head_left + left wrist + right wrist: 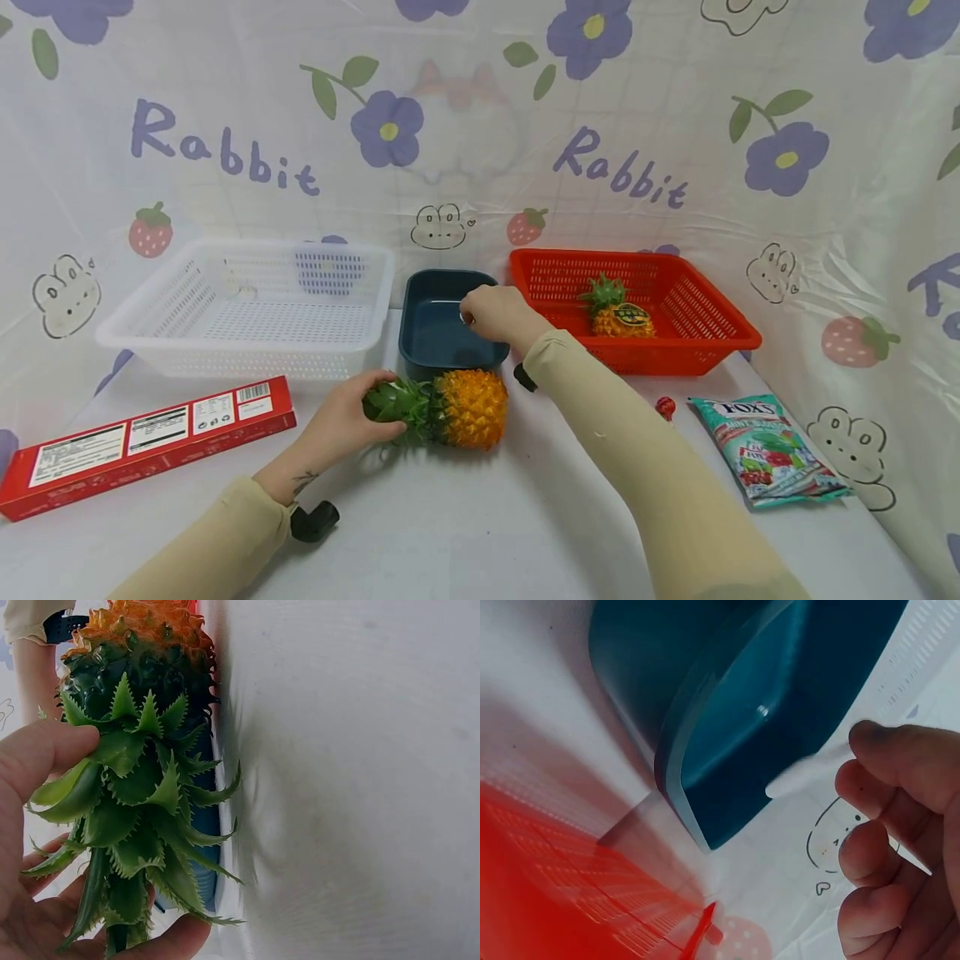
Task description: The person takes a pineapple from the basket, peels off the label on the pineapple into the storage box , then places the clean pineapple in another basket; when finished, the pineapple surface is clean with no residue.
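A toy pineapple (pixel 474 408) with an orange body and green crown lies on its side in front of a dark blue bin (pixel 431 329). My left hand (pixel 351 418) holds it by the leafy crown (pixel 135 795), thumb on one side and fingers curled round the other. Over the bin's right side is my right hand (pixel 504 315), pinching a short white stick-like piece (pixel 806 774) between thumb and forefinger. One rounded end of that piece sticks out above the bin; its other end is hidden by the fingers, and its kind is unclear.
Left of the bin stands a white basket (pixel 247 343); a red basket (pixel 705 333) on the right holds a smaller toy pineapple (pixel 618 317). A long red box (pixel 150 446) lies at left. At right are a red lollipop (pixel 665 407) and a green candy bag (pixel 768 450).
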A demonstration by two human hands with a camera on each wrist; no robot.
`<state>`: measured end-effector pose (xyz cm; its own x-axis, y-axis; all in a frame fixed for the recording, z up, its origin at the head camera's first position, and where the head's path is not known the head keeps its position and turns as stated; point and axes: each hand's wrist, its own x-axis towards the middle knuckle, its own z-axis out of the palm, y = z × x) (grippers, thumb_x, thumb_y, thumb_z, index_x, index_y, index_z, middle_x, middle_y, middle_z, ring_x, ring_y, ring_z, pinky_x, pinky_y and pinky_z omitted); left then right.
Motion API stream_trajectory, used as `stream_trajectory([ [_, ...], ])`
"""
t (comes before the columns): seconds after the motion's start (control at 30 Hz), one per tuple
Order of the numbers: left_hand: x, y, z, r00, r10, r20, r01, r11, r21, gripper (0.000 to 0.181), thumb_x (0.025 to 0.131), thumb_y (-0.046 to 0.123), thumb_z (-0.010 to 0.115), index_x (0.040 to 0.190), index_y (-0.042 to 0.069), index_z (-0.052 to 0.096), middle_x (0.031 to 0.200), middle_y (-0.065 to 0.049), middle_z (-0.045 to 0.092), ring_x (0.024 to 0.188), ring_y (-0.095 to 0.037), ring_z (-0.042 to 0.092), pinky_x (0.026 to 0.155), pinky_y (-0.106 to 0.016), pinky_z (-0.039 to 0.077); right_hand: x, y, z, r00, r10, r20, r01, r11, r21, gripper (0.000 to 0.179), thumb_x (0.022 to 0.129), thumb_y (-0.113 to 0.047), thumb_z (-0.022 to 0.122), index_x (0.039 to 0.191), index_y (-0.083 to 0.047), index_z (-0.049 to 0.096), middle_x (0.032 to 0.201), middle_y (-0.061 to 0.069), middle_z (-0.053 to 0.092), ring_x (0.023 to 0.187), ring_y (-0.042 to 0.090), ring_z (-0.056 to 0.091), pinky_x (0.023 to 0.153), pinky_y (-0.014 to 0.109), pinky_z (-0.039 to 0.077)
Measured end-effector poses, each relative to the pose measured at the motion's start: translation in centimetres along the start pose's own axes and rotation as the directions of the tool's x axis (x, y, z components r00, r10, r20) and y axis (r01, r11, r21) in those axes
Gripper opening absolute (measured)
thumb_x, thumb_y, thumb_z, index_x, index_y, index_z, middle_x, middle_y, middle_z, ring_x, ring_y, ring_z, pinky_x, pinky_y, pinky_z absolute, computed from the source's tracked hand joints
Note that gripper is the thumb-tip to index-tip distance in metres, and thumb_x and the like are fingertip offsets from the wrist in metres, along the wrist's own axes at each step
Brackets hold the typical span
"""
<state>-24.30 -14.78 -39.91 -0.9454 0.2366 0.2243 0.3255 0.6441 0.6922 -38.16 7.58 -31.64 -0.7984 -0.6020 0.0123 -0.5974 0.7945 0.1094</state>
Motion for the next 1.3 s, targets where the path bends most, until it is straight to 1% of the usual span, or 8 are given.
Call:
stream_trajectory([
  [0.2, 0.0, -0.1, 0.2, 1.000, 0.010, 0.000, -0.010, 1.000, 0.002, 0.061, 0.071, 0.026, 0.079, 0.124, 0.010, 0.053, 0.118, -0.010, 0.059, 0.096, -0.020, 0.056, 0.081, -0.037, 0.050, -0.2, -0.2, -0.2, 1.000, 0.001, 0.020, -0.002, 1.000, 0.017, 0.010, 0.084, -0.013, 0.063, 0.076, -0.017, 0.062, 0.076, -0.002, 0.061, 0.068, 0.016, 0.055, 0.062, 0.029, 0.046],
  [0.5, 0.0, 0.1, 0.2, 1.000, 0.004, 0.006, -0.004, 1.000, 0.001, 0.061, 0.071, 0.026, 0.079, 0.124, 0.011, 0.053, 0.117, -0.009, 0.059, 0.096, -0.020, 0.057, 0.081, -0.037, 0.050, -0.7, -0.5, -0.2, 0.999, 0.020, 0.047, -0.021, 0.999, 0.026, 0.014, 0.086, -0.009, 0.059, 0.095, -0.016, 0.067, 0.095, 0.000, 0.064, 0.080, 0.017, 0.057, 0.074, 0.033, 0.050],
  [0.67, 0.0, 0.2, 0.3, 1.000, 0.001, 0.005, -0.001, 1.000, 0.006, 0.061, 0.071, 0.027, 0.079, 0.124, 0.011, 0.052, 0.118, -0.010, 0.059, 0.097, -0.021, 0.057, 0.081, -0.038, 0.050, -1.3, 0.0, -0.6, 0.996, 0.089, 0.003, -0.089, 0.983, 0.164, 0.015, 0.086, -0.014, 0.060, 0.099, -0.015, 0.066, 0.098, 0.001, 0.064, 0.084, 0.018, 0.056, 0.077, 0.035, 0.050],
  [0.77, 0.0, 0.2, 0.3, 1.000, 0.006, -0.001, -0.006, 1.000, 0.012, 0.061, 0.071, 0.027, 0.079, 0.124, 0.011, 0.053, 0.118, -0.010, 0.059, 0.097, -0.021, 0.057, 0.081, -0.038, 0.050, -2.1, 0.7, -1.1, 0.983, 0.175, -0.046, -0.151, 0.935, 0.321, 0.017, 0.086, -0.017, 0.062, 0.102, -0.012, 0.065, 0.098, 0.004, 0.064, 0.084, 0.020, 0.057, 0.078, 0.035, 0.050],
  [0.87, 0.0, 0.2, 0.2, 1.000, 0.014, -0.007, -0.014, 1.000, 0.016, 0.061, 0.071, 0.026, 0.079, 0.124, 0.011, 0.053, 0.117, -0.010, 0.059, 0.096, -0.021, 0.057, 0.081, -0.038, 0.050, -3.3, 1.6, -1.6, 0.951, 0.296, -0.091, -0.204, 0.821, 0.534, 0.024, 0.085, -0.017, 0.064, 0.106, -0.007, 0.062, 0.100, 0.009, 0.062, 0.088, 0.023, 0.056, 0.078, 0.035, 0.051],
  [0.97, 0.0, 0.3, 0.2, 1.000, 0.021, -0.008, -0.021, 1.000, 0.021, 0.061, 0.071, 0.027, 0.079, 0.124, 0.010, 0.053, 0.117, -0.010, 0.059, 0.096, -0.021, 0.057, 0.080, -0.038, 0.050, -4.8, 2.5, -1.8, 0.895, 0.429, -0.124, -0.216, 0.658, 0.722, 0.030, 0.085, -0.018, 0.065, 0.111, -0.004, 0.058, 0.102, 0.012, 0.060, 0.090, 0.025, 0.055, 0.078, 0.034, 0.051],
  [1.13, -0.2, 0.3, 0.0, 1.000, 0.013, -0.002, -0.013, 1.000, 0.019, 0.062, 0.071, 0.027, 0.078, 0.124, 0.011, 0.052, 0.118, -0.009, 0.058, 0.096, -0.021, 0.056, 0.080, -0.037, 0.050, -7.8, 3.7, -2.2, 0.782, 0.619, -0.068, -0.177, 0.325, 0.929, 0.037, 0.084, -0.019, 0.066, 0.116, -0.005, 0.052, 0.102, 0.009, 0.055, 0.093, 0.029, 0.055, 0.074, 0.031, 0.051],
  [1.3, -0.2, 0.3, 0.0, 1.000, 0.019, -0.002, -0.019, 0.999, 0.037, 0.063, 0.070, 0.028, 0.079, 0.124, 0.011, 0.052, 0.117, -0.009, 0.058, 0.095, -0.020, 0.056, 0.079, -0.037, 0.050, -10.7, 5.1, -2.1, 0.649, 0.757, 0.067, -0.031, -0.061, 0.998, 0.033, 0.085, -0.016, 0.065, 0.113, -0.011, 0.049, 0.099, 0.000, 0.051, 0.088, 0.020, 0.054, 0.074, 0.027, 0.051],
])
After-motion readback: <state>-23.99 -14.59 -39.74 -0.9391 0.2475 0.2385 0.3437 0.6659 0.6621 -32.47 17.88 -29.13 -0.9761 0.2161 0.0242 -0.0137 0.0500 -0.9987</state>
